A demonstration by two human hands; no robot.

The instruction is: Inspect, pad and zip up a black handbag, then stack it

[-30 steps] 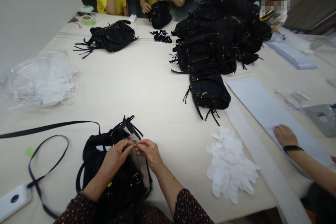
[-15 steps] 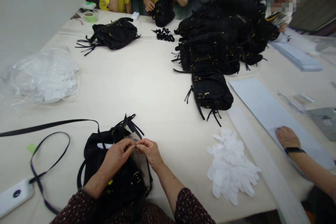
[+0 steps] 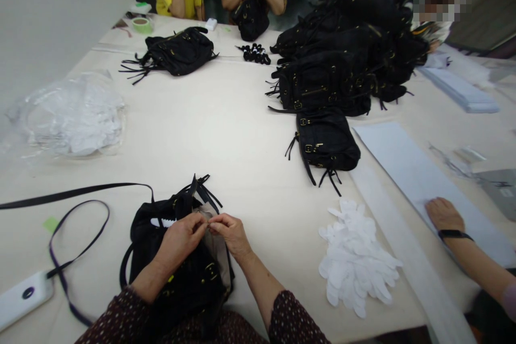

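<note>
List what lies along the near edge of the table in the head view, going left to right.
White device → loose black strap → black bag with the left hand and right hand pinching at its opening → pile of white cut-out pieces → co-worker's hand resting on a pale sheet.

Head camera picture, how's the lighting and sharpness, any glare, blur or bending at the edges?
Head view: even, soft light, faint shadows on the table; no strong glare, though the plastic bag shines slightly; the black bag under both hands loses detail in its darkness; wide-angle bending curves the table edges; the corners look softer than the centre.
</note>
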